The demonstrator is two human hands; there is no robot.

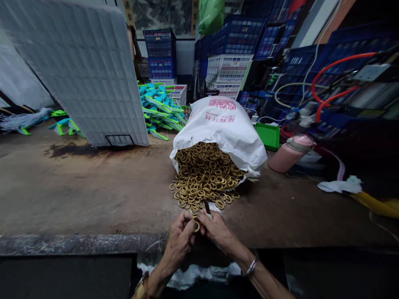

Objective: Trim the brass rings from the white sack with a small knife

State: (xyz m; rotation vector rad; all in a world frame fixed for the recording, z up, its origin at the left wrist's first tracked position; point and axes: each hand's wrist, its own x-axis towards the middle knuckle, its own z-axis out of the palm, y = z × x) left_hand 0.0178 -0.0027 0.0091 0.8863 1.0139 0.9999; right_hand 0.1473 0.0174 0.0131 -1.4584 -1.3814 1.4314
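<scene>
Low in the middle of the frame, the 2 hands meet at the near edge of the bench (77, 187). The left hand (181, 238) is curled shut, pinching 1 brass ring (196, 226) that sits right between both sets of fingertips. The right hand (216, 230) is closed on a slim dark tool (207, 206), whose tip sticks up above the fingers, and it touches the ring too. Just beyond the hands, towards the centre, a pile of rings (202, 174) spills from a white sack (224, 128) lying on its side. A pink bottle (289, 153) lies to the right of the sack, and a grey panel (84, 70) stands at upper left.
</scene>
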